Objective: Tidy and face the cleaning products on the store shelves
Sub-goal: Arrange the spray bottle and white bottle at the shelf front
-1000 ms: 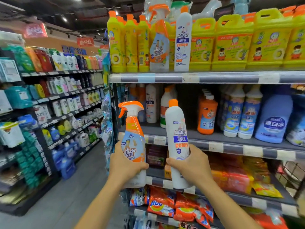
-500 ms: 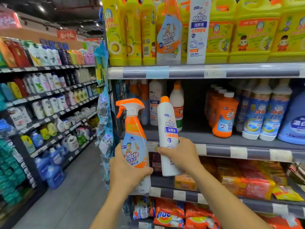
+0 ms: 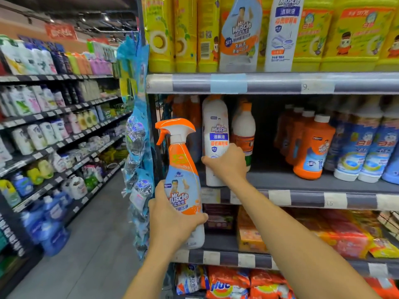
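Observation:
My left hand (image 3: 172, 223) grips an orange-and-white Mr Muscle spray bottle (image 3: 182, 169), upright in front of the shelf unit's left end, label towards me. My right hand (image 3: 228, 162) is wrapped around a tall white Mr Muscle toilet cleaner bottle (image 3: 216, 134), which stands at the front left of the middle shelf (image 3: 302, 198) with its label facing out. Behind it stand a white bottle with an orange cap (image 3: 244, 130) and orange bottles.
An orange Mr Muscle bottle row (image 3: 311, 145) and blue-white bleach bottles (image 3: 364, 145) fill the middle shelf to the right. Yellow jugs (image 3: 354, 33) line the top shelf. Detergent bags (image 3: 228, 285) lie below. An aisle floor (image 3: 86, 255) runs left.
My right hand has carried the white toilet cleaner bottle up and forward onto the middle shelf. The spray bottle in my left hand stayed roughly where it was, and my view moved closer.

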`<act>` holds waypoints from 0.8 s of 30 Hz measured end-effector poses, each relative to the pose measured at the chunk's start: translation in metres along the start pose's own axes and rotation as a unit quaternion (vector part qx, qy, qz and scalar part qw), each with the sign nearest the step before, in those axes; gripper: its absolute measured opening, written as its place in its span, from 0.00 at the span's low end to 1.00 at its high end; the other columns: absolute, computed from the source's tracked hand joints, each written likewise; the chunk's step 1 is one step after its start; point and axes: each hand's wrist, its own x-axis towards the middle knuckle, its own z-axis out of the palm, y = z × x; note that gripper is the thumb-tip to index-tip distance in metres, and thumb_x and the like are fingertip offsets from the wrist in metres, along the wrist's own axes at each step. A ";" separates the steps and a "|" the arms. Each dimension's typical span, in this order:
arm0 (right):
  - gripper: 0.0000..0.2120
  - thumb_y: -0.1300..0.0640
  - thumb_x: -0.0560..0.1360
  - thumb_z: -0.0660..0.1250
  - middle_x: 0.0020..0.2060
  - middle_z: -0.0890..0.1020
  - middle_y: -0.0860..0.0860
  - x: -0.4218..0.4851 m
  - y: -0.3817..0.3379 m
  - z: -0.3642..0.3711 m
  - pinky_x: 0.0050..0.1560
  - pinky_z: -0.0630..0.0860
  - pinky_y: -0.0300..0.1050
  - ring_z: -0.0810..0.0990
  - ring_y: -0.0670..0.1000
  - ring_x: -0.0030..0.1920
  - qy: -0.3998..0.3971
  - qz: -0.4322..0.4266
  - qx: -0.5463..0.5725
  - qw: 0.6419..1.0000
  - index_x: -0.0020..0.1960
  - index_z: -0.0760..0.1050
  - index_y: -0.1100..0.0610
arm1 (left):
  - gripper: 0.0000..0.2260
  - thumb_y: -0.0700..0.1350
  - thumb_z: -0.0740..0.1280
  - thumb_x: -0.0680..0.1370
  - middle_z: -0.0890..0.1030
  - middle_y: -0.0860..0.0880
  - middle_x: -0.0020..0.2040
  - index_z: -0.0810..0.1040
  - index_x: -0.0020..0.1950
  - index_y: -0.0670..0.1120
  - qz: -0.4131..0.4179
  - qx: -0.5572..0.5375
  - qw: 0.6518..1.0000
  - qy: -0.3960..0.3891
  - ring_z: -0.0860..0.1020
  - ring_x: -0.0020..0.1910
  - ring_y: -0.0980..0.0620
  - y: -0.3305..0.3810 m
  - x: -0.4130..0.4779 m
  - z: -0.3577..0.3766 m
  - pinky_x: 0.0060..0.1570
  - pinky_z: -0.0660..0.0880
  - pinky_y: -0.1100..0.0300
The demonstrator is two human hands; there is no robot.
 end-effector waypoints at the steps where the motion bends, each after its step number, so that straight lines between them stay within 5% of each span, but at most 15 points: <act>1: 0.31 0.40 0.58 0.77 0.47 0.74 0.51 0.003 0.001 0.005 0.34 0.70 0.44 0.74 0.49 0.40 0.013 0.002 -0.002 1.000 0.52 0.70 0.56 | 0.48 0.53 0.79 0.48 0.76 0.48 0.57 0.65 0.66 0.55 0.000 -0.003 1.000 0.005 0.79 0.52 0.49 0.000 0.002 -0.001 0.50 0.80 0.48; 9: 0.31 0.45 0.58 0.79 0.49 0.73 0.53 0.019 0.018 0.027 0.39 0.68 0.43 0.73 0.50 0.42 0.064 -0.001 0.034 0.997 0.54 0.72 0.58 | 0.50 0.54 0.79 0.48 0.74 0.50 0.57 0.62 0.68 0.58 0.008 0.012 1.000 0.016 0.77 0.52 0.53 -0.005 0.009 -0.001 0.51 0.80 0.50; 15: 0.30 0.53 0.61 0.79 0.53 0.79 0.58 0.029 0.016 0.036 0.45 0.79 0.49 0.81 0.58 0.50 0.043 -0.028 0.056 0.997 0.56 0.69 0.63 | 0.50 0.52 0.80 0.49 0.74 0.50 0.56 0.62 0.68 0.58 0.016 0.018 1.000 0.008 0.78 0.48 0.56 0.000 0.013 0.007 0.42 0.77 0.62; 24: 0.33 0.54 0.64 0.78 0.54 0.80 0.63 0.035 0.018 0.043 0.45 0.79 0.51 0.81 0.62 0.51 0.056 -0.036 0.063 0.996 0.59 0.64 0.67 | 0.46 0.50 0.80 0.51 0.74 0.49 0.56 0.64 0.66 0.57 0.025 0.016 0.999 0.023 0.77 0.50 0.53 0.004 0.018 0.009 0.49 0.79 0.53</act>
